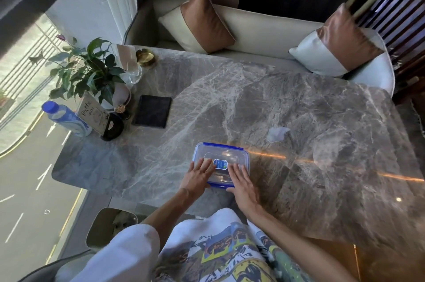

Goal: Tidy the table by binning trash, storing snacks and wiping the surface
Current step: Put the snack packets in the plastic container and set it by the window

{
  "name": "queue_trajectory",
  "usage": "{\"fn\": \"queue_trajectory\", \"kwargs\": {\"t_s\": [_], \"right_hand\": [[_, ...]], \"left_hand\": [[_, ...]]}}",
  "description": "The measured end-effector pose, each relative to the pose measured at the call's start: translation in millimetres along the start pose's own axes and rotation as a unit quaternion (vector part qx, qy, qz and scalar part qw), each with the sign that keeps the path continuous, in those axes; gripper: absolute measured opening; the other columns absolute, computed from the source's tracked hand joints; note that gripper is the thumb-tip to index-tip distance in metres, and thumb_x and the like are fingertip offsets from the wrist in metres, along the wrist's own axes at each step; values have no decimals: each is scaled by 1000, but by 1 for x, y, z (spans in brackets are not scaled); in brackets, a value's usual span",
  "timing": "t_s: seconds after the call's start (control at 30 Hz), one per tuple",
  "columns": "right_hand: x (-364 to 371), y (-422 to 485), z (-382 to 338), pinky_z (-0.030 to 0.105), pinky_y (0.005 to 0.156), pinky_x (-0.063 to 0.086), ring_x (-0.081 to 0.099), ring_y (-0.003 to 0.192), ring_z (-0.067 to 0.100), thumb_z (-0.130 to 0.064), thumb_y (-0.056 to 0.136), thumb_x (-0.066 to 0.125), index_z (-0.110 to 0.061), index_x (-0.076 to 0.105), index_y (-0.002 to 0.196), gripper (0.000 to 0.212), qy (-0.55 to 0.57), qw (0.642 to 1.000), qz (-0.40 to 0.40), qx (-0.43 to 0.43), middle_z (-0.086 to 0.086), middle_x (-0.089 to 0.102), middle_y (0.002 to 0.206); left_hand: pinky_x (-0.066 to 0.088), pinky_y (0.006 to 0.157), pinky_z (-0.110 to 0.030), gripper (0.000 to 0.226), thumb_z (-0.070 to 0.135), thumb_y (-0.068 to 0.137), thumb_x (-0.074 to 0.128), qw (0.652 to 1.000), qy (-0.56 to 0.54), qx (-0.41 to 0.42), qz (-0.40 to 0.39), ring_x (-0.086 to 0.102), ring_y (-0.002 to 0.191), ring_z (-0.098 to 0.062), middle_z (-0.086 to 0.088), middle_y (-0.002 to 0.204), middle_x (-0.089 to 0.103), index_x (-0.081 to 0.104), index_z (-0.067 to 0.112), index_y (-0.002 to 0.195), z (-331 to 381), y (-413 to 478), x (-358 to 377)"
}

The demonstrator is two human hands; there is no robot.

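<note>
Two hands flat on clear plastic box with blue-clipped lid [221, 162], 6 o'clock on grey marble desk [299, 106]: left hand [199, 175] and right hand [242, 184] open, fingers spread, pressing the lid, not gripping. Crumpled white tissue [277, 132] at 3 o'clock, apart. Blue-capped spray bottle [66, 118] at 9 o'clock.

**Little that reads**

The card [92, 113] by the plant bears handwritten-style lettering, too small to make out. The box [221, 164] lid carries a blue-and-green sticker [220, 164], its print illegible. The shirt [213, 254] graphic shows stylised letters, unreadable. The bottle [66, 118] label is blurred.
</note>
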State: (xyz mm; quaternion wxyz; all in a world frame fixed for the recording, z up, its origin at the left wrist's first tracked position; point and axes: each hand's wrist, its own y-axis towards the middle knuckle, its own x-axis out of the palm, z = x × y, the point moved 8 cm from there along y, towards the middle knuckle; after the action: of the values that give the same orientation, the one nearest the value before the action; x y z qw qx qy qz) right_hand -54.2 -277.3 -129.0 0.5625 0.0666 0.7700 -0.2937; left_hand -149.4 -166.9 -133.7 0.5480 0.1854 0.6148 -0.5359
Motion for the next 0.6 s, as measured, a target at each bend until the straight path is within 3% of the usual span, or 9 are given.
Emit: {"fn": "queue_trajectory", "kwargs": {"t_s": [0.13,0.23,0.3,0.37,0.43,0.47,0.53,0.57,0.6], "right_hand": [[-2,-2,2,30,121,8,5,152,23,-32,94,58,-23,4,155,82,71,997,6,3,1,9,163],[-20,-6,12,32,115,33,34,144,22,-21,91,65,-20,17,155,79,240,971,21,-14,5,34,156],[-34,-10,31,34,109,42,46,135,23,-13,91,64,-17,27,152,71,327,942,70,26,8,45,149],[-34,-11,59,37,112,37,42,137,25,-15,92,62,-13,31,150,66,363,920,90,114,10,43,150],[-17,-5,72,43,115,33,37,141,28,-20,95,59,-8,26,151,66,449,871,15,200,14,35,154],[-8,-1,73,46,109,40,41,138,30,-22,96,57,-7,26,151,65,508,828,-32,235,15,39,152],[2,0,65,42,79,54,59,114,29,-22,98,55,-9,33,148,56,589,755,-99,272,15,57,134],[1,-1,61,35,66,54,63,99,25,-20,98,54,-10,38,145,50,597,746,-110,275,13,62,123],[1,-2,60,31,59,52,63,87,21,-17,98,54,-10,43,142,45,590,751,-110,275,14,64,116]], "left_hand": [[14,122,-45,64,35,99,47,999,-36,-17,27,10,152,-25,1,164,12,18,24,154,4,-6,-4],[42,103,-35,35,32,99,44,976,-172,-65,114,49,131,-22,0,140,55,60,24,128,0,-12,-28],[47,92,-33,30,19,95,49,919,-314,-174,163,61,116,-27,-8,123,67,67,16,119,-17,-23,-41],[43,99,-34,39,8,92,51,864,-390,-259,187,57,121,-30,-16,130,62,59,7,130,-31,-36,-38],[39,105,-37,50,8,92,53,825,-447,-315,144,49,129,-33,-19,141,51,44,3,141,-40,-43,-25],[41,101,-38,53,9,93,54,792,-497,-336,112,49,128,-35,-19,141,49,39,2,143,-42,-43,-15],[47,73,-34,38,7,94,54,719,-599,-347,67,63,95,-34,-21,115,58,48,3,131,-40,-44,1],[40,59,-30,23,5,94,53,700,-619,-353,47,58,71,-25,-18,95,56,56,6,116,-38,-46,5],[34,52,-26,14,4,93,53,697,-618,-362,38,48,59,-17,-14,84,51,59,10,104,-39,-50,8]]}}
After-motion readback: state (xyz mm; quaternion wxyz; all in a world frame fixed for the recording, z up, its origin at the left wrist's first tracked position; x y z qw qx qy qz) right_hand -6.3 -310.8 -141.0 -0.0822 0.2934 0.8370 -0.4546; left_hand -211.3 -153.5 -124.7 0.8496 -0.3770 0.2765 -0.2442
